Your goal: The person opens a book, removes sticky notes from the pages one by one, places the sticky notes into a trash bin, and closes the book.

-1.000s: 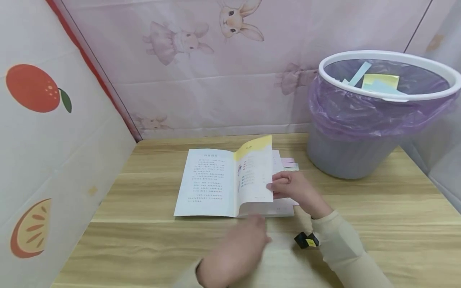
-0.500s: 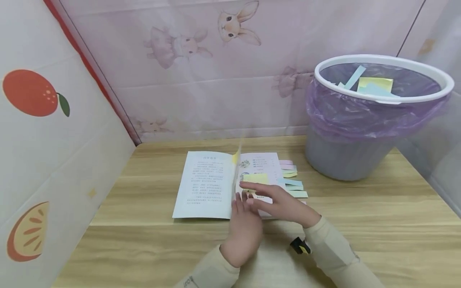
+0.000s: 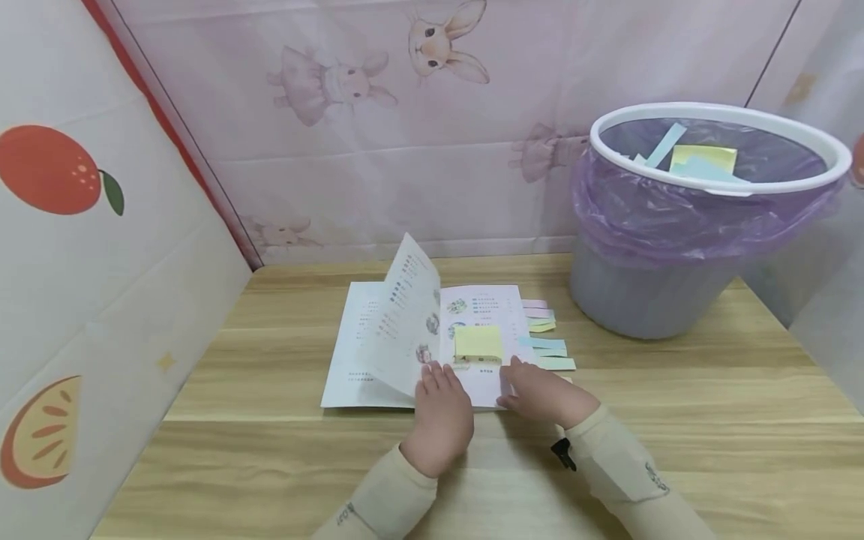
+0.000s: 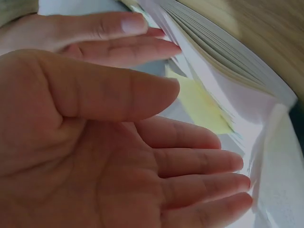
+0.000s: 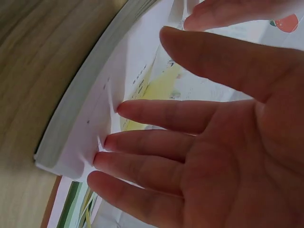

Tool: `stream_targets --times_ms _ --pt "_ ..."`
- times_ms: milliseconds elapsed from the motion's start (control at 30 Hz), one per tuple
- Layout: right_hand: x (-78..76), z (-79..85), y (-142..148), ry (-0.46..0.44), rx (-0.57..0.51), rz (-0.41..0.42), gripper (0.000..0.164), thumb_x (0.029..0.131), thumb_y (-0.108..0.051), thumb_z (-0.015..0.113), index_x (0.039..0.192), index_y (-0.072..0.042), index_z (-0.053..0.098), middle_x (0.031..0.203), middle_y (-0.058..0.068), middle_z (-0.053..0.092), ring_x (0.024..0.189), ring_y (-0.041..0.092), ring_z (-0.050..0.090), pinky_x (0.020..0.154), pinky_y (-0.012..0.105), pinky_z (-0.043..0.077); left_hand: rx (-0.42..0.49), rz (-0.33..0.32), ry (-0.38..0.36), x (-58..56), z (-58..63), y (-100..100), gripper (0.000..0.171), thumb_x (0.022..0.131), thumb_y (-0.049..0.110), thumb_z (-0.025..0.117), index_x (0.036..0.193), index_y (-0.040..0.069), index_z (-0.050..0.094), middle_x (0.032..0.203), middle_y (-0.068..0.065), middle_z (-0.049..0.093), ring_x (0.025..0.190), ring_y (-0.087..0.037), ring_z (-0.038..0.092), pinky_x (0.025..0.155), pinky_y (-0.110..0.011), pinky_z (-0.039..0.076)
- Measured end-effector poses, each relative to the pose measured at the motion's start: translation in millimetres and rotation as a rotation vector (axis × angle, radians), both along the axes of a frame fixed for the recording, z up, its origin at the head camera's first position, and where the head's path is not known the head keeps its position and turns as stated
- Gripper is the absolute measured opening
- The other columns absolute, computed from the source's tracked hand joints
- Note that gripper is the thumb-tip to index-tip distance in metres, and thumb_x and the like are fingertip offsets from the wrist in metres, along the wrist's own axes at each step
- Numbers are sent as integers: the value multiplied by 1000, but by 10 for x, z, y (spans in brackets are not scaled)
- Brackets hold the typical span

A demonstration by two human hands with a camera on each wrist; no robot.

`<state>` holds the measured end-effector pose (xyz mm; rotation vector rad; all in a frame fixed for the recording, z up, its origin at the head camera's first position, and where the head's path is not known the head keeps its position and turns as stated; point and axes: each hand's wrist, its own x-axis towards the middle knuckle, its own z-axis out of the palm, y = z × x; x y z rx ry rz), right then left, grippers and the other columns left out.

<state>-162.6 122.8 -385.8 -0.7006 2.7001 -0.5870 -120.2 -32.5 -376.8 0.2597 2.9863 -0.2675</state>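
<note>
An open book [image 3: 486, 300] lies on the wooden table, one leaf [image 3: 405, 322] standing half lifted over its left page. A yellow sticky note [image 3: 478, 341] is stuck on the right page, its lower edge curling up. My left hand [image 3: 443, 412] rests at the book's lower middle, straight fingers touching the turning leaf near the fold. On the lower right page my right hand [image 3: 545, 394] rests, and its fingers look straight in the right wrist view, fingertips on the paper. Coloured page tabs [image 3: 550, 349] stick out from the right edge.
A grey bin [image 3: 648, 292] with a purple liner and white rim stands at the back right, holding yellow and blue paper slips. A small black object [image 3: 563, 454] lies beside the right sleeve. Printed cloth walls border the table behind and to the left.
The leaf that my right hand held has swung over to the left, uncovering the right page and its yellow note. My left hand has come onto the book; my right has let go.
</note>
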Motion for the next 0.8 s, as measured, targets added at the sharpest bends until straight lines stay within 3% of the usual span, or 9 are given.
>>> stream_targets --times_ms 133,367,533,633,733,800 --pt "4 -26 -2 -5 11 -14 17 88 -11 68 91 -1 55 125 43 49 107 46 58 80 47 47 44 22 -28 -67 -13 -50 52 95 18 52 136 -12 44 141 -28 44 131 -40 42 105 -42 40" --pt "23 -15 -20 -22 26 -31 29 87 -12 69 106 6 56 127 43 46 108 45 57 89 53 47 124 25 -96 -127 -33 -101 51 95 12 50 135 -17 41 140 -35 40 131 -45 40 99 -39 46" --pt "42 -4 -29 -7 49 -28 40 87 -14 70 115 9 54 127 42 47 106 45 57 89 54 47 252 56 -104 -140 -68 -123 51 94 7 51 141 -10 38 141 -39 35 131 -49 37 88 -43 53" --pt "43 7 -17 -15 48 -33 45 87 -15 70 119 12 53 128 42 46 111 47 55 93 55 45 300 56 -92 -154 -95 -129 53 95 13 55 143 -4 39 139 -41 34 130 -51 37 80 -43 56" --pt "13 13 12 -23 43 -44 36 88 -15 69 112 9 58 119 34 56 102 38 60 91 50 47 240 24 -64 -165 -118 -124 54 96 24 57 142 -1 44 137 -41 38 127 -51 42 79 -41 56" --pt "-10 17 36 -26 26 -45 26 89 -15 68 104 5 60 104 23 62 89 28 60 85 44 49 187 10 -44 -164 -148 -124 55 96 30 58 141 1 46 135 -40 41 125 -49 45 81 -39 56"
